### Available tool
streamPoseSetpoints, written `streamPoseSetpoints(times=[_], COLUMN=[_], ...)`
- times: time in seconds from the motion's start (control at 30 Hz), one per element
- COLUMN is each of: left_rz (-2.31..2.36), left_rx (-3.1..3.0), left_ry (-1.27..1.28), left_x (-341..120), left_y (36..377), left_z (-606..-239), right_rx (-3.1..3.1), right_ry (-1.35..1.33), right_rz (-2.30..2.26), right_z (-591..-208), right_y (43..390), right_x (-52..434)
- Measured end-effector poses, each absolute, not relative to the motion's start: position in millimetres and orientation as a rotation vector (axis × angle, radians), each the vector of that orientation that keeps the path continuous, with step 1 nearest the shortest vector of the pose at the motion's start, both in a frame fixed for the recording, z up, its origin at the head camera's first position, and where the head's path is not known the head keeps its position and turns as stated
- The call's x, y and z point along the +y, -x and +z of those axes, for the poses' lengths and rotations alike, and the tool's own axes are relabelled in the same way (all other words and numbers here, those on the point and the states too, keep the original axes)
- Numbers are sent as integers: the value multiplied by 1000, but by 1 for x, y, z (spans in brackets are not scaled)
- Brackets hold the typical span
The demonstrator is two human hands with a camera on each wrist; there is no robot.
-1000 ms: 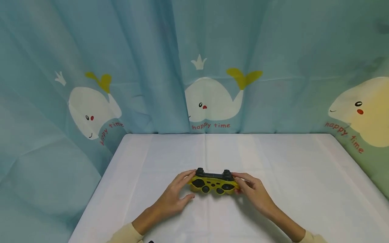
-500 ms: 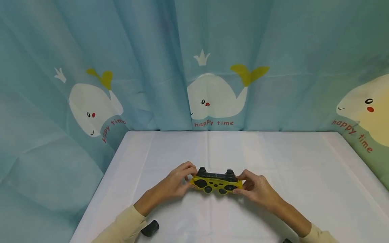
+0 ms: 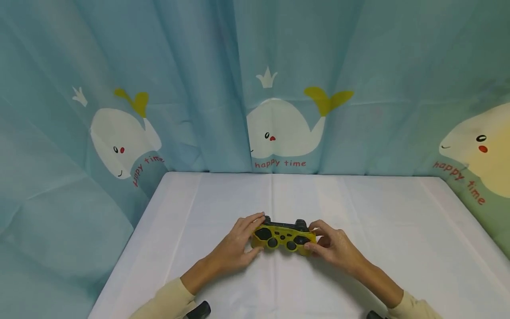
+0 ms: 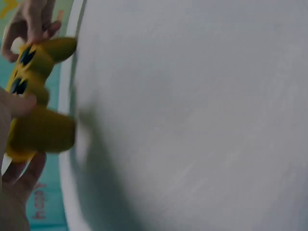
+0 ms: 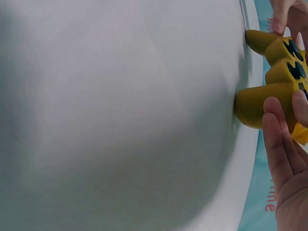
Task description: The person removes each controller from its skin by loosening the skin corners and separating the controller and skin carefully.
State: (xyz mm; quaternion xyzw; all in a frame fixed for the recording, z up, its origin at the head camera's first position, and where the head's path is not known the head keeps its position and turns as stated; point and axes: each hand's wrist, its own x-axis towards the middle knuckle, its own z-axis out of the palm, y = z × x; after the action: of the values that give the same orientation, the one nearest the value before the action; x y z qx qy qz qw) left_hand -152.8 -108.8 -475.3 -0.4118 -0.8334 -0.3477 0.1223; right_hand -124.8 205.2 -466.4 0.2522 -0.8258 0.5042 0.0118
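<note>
A yellow game controller [image 3: 283, 235] with black buttons and thumbsticks is held between both hands over the middle of the table in the head view. My left hand [image 3: 233, 247] grips its left end, fingers over the top corner and thumb low at the front. On the other end my right hand [image 3: 338, 249] pinches, thumb on the face beside the right buttons and fingers behind. The left wrist view shows the controller's handle [image 4: 44, 130] between thumb and fingers. From the right wrist, the other handle [image 5: 257, 106] has straightish fingers [image 5: 276, 139] against it.
A white cloth covers the table [image 3: 382, 212]. Behind and beside it hangs a blue-green curtain [image 3: 199, 88] with whale prints. A black piece [image 3: 200, 309] sits by the left sleeve, another [image 3: 373, 314] by the right one.
The left thumb, apart from the controller a second ago, has come in against its left end, and the left fingers have shifted over the top corner. The right thumb has moved onto the controller's face.
</note>
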Motion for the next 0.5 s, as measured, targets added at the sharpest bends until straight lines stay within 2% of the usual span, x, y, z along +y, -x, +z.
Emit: streamPoseSetpoints(times=[0.23,0.5], left_rz=[-1070,-1054], left_rx=[-2351,-2502], left_ry=[1085,1081], left_x=[-103,-103], left_y=[151,163], left_z=[-479,-456], right_rx=[-2627,-2756], right_ry=[-805,-801], right_rz=[1681,1570], right_z=[-461,-458], right_y=[126,127], right_x=[203,204])
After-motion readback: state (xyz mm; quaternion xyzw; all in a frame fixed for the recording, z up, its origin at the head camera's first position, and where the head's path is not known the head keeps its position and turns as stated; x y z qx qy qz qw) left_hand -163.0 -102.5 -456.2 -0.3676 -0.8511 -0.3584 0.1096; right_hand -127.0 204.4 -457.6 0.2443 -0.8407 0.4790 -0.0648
